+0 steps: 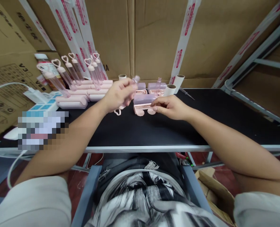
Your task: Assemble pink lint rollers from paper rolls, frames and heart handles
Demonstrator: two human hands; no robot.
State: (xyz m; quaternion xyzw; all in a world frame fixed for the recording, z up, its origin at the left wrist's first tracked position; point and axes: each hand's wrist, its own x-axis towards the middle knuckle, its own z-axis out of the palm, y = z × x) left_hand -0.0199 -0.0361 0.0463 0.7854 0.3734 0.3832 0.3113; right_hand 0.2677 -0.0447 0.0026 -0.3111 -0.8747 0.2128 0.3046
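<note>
My left hand [119,94] is closed around a clear tube [136,78], whose clear end sticks up above the fingers. A pink heart-shaped loop [117,112] shows below the same hand, and the stretch between is hidden by the fingers. To the right, a pink case [142,107] lies on the black table with a translucent lilac part [144,99] at its back and two round pink flaps in front. My right hand [171,107] holds the right end of this case between thumb and fingers. Behind it are two more such pink-and-lilac pieces [157,86].
Several pink bases with upright heart-topped clear tubes [92,74] stand at the left. White cardboard tubes [179,82] stand near the back, and a thin pointed tool [187,93] lies to their right. A bottle [47,67], power strip [45,102] and white cable are at far left. Cardboard walls the back.
</note>
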